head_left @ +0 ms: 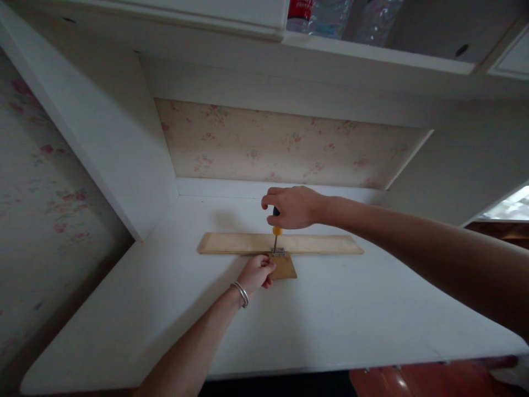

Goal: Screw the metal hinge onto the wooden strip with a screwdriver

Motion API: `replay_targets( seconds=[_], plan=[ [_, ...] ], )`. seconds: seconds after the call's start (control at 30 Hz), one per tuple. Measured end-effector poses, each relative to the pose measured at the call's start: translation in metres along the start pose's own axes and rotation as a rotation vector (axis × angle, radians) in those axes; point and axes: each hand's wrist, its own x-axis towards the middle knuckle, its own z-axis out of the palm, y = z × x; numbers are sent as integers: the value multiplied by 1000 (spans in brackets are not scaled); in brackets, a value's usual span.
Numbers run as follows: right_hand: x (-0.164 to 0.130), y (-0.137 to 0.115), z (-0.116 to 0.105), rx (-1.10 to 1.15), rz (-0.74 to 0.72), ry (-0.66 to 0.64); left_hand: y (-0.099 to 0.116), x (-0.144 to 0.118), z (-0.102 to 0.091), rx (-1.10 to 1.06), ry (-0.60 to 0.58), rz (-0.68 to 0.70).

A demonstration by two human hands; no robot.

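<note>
While the right hand [291, 207] is wrapped tight around the top of a screwdriver [276, 230] with a black and yellow handle, the tool stands pretty much upright with its tip down on a small metal hinge [278, 252]. That hinge sits right where a long pale wooden board [322, 244] meets a smaller wooden block [285, 267] on its near side. The left hand [257, 273], with a couple of silver bangles [241, 293] on the wrist, is closed on the left edge of that block, fingers curled against it, just below and left of the screwdriver tip. So the two hands are close, one above the other, not touching. Everything lies on a white desk [351, 314], toward the far side, near the floral wallpaper [281, 143] at the back. Up top on a shelf [372, 52] there are some plastic bottles [326, 16], kinda blurry
</note>
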Motion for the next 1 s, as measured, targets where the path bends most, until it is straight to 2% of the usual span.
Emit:
replay_targets(
  seconds=[0.07, 0.23, 0.3, 0.43, 0.5, 0.67, 0.73, 0.87, 1.0],
  plan=[
    [0, 0, 2, -44, 46, 20, 0, 0, 0, -6, 4, 0],
    [0, 6, -1, 79, -104, 7, -3, 2, -1, -13, -9, -8],
    [0, 7, -2, 126, -110, -15, -4, 3, -1, -20, -6, -7],
    [1, 4, -3, 46, 81, -36, -4, 3, -1, -14, -1, 1],
    [1, 5, -3, -15, 126, -71, -4, 3, -1, -17, -7, 4],
    [-1, 8, -9, 82, -92, -132, -2, 3, 0, -6, -9, -7],
    [-2, 7, -11, 75, -72, -134, -1, 3, 0, -3, -5, -8],
    [2, 6, -9, -68, 98, -133, -1, 2, 0, -12, -4, -16],
    [4, 10, -7, 0, -57, -136, 0, 1, 0, -19, -13, -22]
  ],
)
